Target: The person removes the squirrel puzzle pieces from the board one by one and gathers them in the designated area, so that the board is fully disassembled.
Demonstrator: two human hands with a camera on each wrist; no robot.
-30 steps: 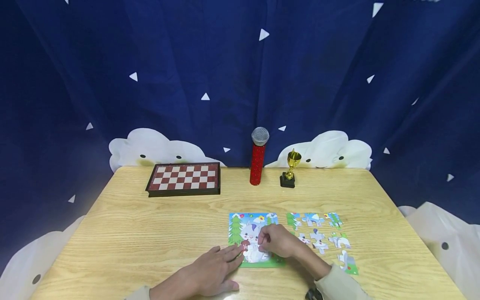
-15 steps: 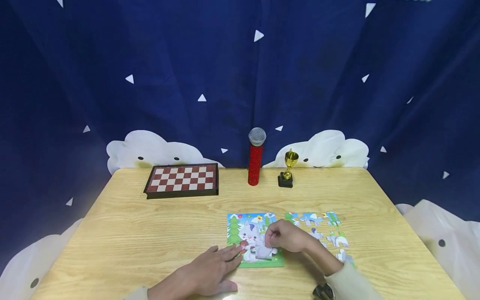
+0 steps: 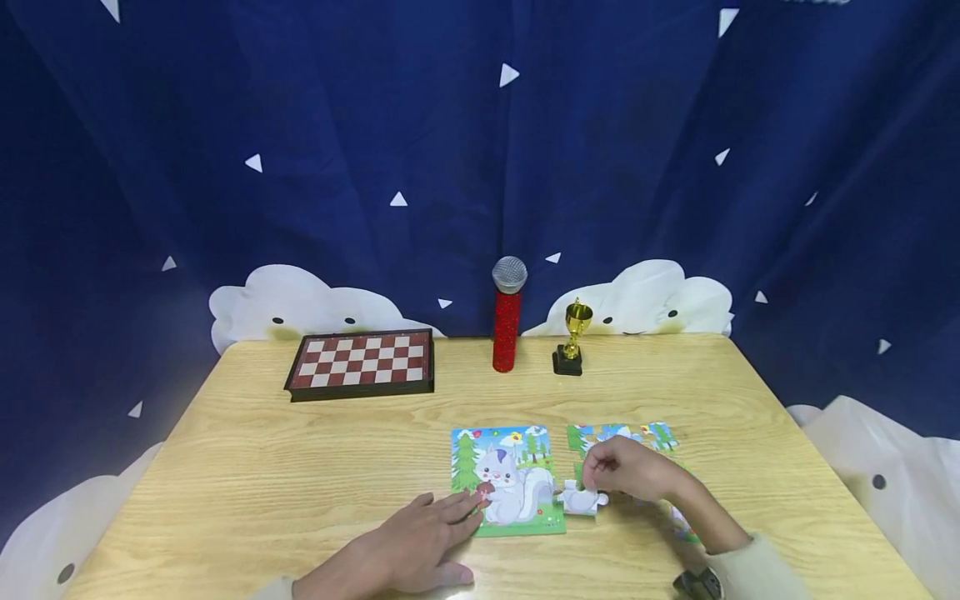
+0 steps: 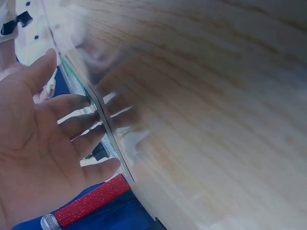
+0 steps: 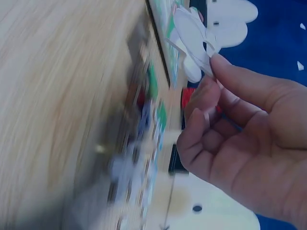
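My right hand (image 3: 630, 468) pinches a white-and-grey jigsaw piece (image 3: 581, 501) between thumb and fingers, just right of a picture board (image 3: 467, 454) showing a squirrel. The right wrist view shows the same piece (image 5: 189, 36) raised above the table; whether a second piece lies behind it I cannot tell. My left hand (image 3: 427, 537) lies with fingers extended, its fingertips on the board's lower left part. Straight, spread fingers also show on the left hand (image 4: 48, 139) in the left wrist view. Loose jigsaw pieces (image 3: 663, 435) lie right of the board, partly hidden by my right hand.
A red-and-white chessboard box (image 3: 363, 362) lies at the back left of the wooden table (image 3: 337, 450). Behind the puzzle stand a red toy microphone (image 3: 506, 329) and a small gold trophy (image 3: 573, 333). A dark blue curtain (image 3: 337, 233) hangs behind the table.
My right hand has lifted the jigsaw piece from the board and carried it right, uncovering the squirrel's body and tail. The left hand stays in place. The head view has shifted slightly.
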